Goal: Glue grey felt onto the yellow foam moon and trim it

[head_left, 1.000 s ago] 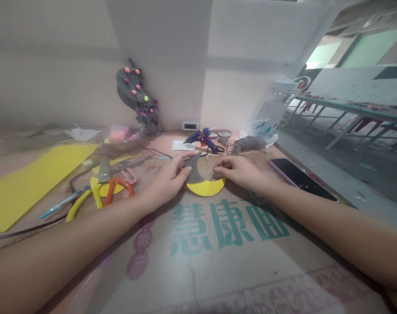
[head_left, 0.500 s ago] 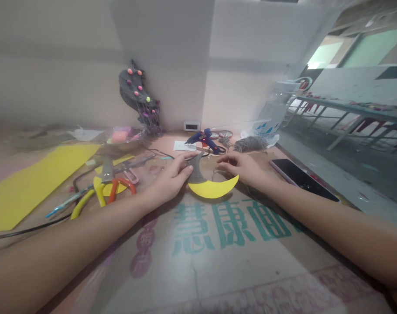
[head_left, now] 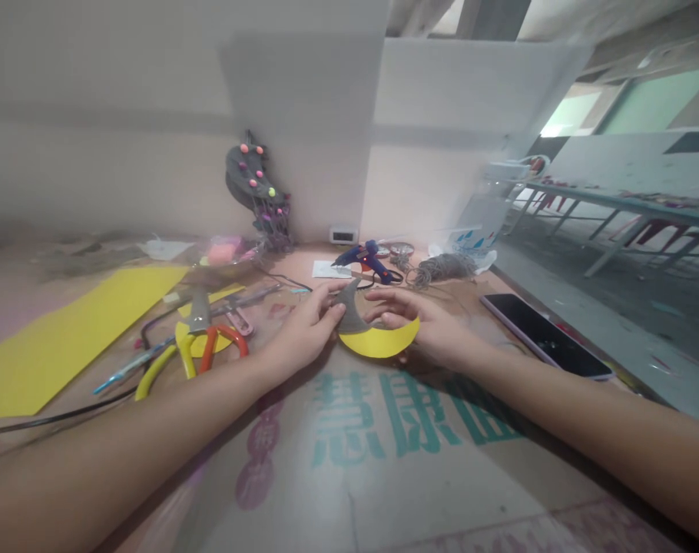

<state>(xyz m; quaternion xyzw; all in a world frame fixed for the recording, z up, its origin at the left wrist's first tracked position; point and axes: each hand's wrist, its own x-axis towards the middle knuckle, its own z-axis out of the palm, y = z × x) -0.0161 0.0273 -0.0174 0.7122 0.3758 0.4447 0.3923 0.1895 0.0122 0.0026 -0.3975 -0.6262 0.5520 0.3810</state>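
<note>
A crescent of yellow card (head_left: 381, 340), its upper left part covered in grey yarn (head_left: 352, 307), is held a little above the table. My left hand (head_left: 312, 321) pinches the grey part between thumb and fingers. My right hand (head_left: 430, 326) is curled around the yellow right end, its fingers partly behind and below the card. Its index finger reaches toward the grey part. Whatever thin thing lies between my right fingers is too small to make out. Beyond the hands lies a bundle of grey yarn (head_left: 445, 267).
A blue glue gun (head_left: 366, 259) rests behind the hands, near a small digital display (head_left: 343, 236). Orange-and-yellow-handled scissors (head_left: 203, 330) and a yellow sheet (head_left: 84, 338) lie left. A phone (head_left: 545, 334) lies right. A grey crescent with coloured balls (head_left: 251, 180) stands against the wall.
My right hand has moved left and closer to the crescent, curling round its yellow end. My left hand keeps its hold. The whole view has shifted slightly.
</note>
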